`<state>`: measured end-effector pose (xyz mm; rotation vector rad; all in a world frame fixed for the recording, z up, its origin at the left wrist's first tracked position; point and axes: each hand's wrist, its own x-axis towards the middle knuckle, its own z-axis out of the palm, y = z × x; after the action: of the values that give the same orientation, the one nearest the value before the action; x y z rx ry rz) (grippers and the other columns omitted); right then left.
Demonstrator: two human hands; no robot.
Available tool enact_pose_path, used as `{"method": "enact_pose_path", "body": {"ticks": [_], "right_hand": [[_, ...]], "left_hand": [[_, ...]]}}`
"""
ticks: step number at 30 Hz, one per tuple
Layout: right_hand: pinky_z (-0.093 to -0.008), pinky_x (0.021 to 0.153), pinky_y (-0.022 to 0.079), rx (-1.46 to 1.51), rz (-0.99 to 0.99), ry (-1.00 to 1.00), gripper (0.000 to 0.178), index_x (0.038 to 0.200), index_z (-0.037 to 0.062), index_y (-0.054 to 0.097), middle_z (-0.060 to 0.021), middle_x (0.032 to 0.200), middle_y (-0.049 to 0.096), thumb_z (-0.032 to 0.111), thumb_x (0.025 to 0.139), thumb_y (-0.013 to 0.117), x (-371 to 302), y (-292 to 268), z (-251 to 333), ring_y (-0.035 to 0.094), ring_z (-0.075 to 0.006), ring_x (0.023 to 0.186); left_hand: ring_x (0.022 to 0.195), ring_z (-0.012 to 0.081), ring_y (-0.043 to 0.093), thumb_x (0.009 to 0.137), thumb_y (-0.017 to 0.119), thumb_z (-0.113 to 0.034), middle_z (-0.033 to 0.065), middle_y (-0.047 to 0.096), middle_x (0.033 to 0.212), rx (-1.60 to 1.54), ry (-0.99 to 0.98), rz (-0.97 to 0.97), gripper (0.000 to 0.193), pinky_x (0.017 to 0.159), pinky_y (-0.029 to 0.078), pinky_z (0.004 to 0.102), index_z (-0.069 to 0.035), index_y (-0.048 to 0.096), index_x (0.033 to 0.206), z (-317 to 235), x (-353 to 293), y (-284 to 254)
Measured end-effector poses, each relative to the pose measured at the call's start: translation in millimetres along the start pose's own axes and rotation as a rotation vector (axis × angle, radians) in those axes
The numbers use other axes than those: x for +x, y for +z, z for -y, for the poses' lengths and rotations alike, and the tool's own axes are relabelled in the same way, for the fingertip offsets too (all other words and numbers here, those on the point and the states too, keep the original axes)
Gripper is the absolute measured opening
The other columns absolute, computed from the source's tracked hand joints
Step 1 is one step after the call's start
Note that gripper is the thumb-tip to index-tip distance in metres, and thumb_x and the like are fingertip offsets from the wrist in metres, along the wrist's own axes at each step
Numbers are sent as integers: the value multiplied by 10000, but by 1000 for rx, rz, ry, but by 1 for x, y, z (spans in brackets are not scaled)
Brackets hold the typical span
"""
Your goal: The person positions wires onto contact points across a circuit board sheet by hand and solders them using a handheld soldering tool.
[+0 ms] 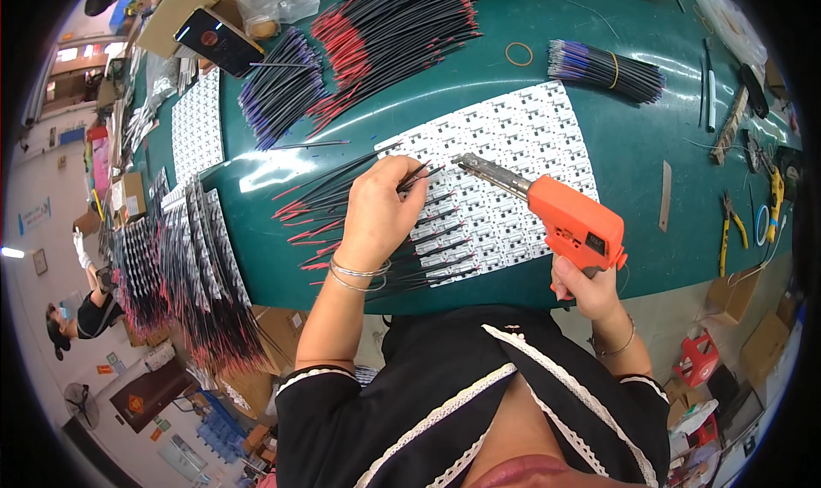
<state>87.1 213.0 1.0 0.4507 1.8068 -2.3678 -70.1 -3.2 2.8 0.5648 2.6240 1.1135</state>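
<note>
The green bench (624, 146) carries the work. On it lies the white sheet (530, 137) of small boards, directly before the person. The heap (402, 43) of black wires with red ends sits beyond, apart from the sheet. Laid wires (301, 206) fan out leftward across the sheet's left edge; whether each is bonded cannot be told.

The orange gun (577, 218) points leftward over the sheet, its tip (464, 159) near the left fingertips. The right hand (586, 287) has its grip wrapped around the gun's handle. The left hand (380, 201) has thumb and fingers together, its grip apparently clamped on a wire (420, 174) over the sheet. Contact between tip and wire cannot be determined.

Assessment: the step in hand appears to be soldering. The wire end should rest flat on its pad before heat is applied, and without movement until the joint sets. Contact should be brief. Fingers should hold well behind the tip. The laid wires should not be dragged by the left wrist.
</note>
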Motion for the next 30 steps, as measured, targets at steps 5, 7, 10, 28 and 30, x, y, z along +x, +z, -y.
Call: {"method": "enact_pose_path", "body": {"ticks": [5, 7, 10, 28, 30], "right_hand": [[-199, 402, 378, -27, 33, 17, 202, 982, -34, 479, -20, 552, 483, 119, 853, 505, 0, -3, -4, 445, -65, 423], [-199, 406, 383, -39, 50, 21, 209, 992, -36, 477, -21, 562, 486, 117, 853, 507, 0, -3, -4, 450, -64, 428], [-200, 412, 392, -34, 42, 64, 192, 980, -25, 478, -21, 595, 497, 105, 846, 520, 0, -2, -5, 461, -63, 440], [-194, 414, 387, -18, 38, 128, 340, 1103, -20, 474, -19, 709, 538, 98, 806, 591, 0, -4, -6, 459, -44, 489], [-193, 413, 388, 5, 51, 151, 342, 1110, -21, 469, -20, 694, 536, 94, 810, 584, 0, -5, -6, 464, -47, 491]], "left_hand": [[654, 272, 577, 705, 654, -74, 105, 583, 735, 112, 102, -40, 98, 586, 462, 331, -20, 601, 767, 5, -1, 5], [652, 270, 578, 707, 652, -79, 102, 582, 732, 136, 92, -37, 97, 584, 462, 332, -23, 604, 768, 5, -2, 7], [623, 248, 572, 696, 662, -65, 103, 589, 728, 161, 93, -37, 100, 551, 448, 314, -14, 610, 765, 4, -2, 9], [652, 270, 587, 681, 652, -50, 106, 598, 725, 218, 113, -20, 87, 591, 461, 323, -8, 609, 745, 0, 1, 9], [652, 272, 586, 683, 650, -52, 106, 598, 724, 227, 108, -11, 85, 590, 460, 326, -9, 610, 744, 0, 2, 9]]}}
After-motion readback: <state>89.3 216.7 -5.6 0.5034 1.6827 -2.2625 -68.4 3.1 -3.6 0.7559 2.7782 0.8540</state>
